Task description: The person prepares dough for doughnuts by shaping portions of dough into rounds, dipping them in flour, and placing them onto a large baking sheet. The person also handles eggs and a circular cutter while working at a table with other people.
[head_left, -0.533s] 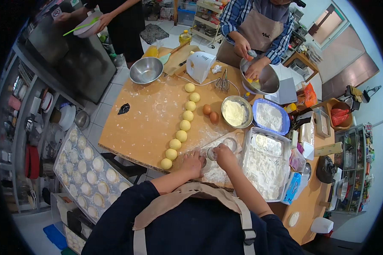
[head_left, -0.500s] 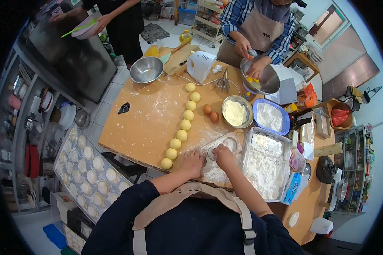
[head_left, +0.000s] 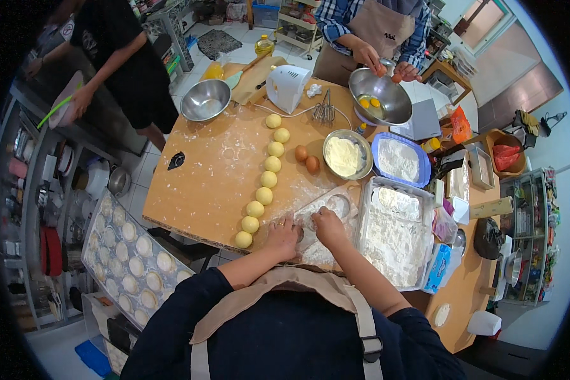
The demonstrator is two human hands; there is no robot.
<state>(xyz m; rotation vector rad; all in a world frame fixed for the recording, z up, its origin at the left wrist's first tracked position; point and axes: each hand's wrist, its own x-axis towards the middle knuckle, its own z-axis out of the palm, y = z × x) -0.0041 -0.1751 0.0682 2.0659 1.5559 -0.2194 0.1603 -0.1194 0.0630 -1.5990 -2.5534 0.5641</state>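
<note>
My left hand lies at the left edge of a flour-dusted board, its fingers stretched forward and slightly apart. A small dark round edge shows beside its thumb; what it belongs to is unclear. Over the middle of the board my right hand is closed, knuckles up, and hides whatever is in its fingers. Ahead of it, a round outline marks the floury surface. Just left of my left hand runs a line of several smooth yellow dough balls. Two brown eggs sit beyond the board.
Right of the board stands a flour-filled tray; beyond it are a blue tub and a metal bowl. Opposite, a co-worker holds eggshell halves over a steel bowl with yolks. Dough rounds cover a sheet at left.
My right fingers have closed over the greyish round thing that showed beside them. The co-worker opposite has parted an eggshell. Another person has moved left with a pink bowl.
</note>
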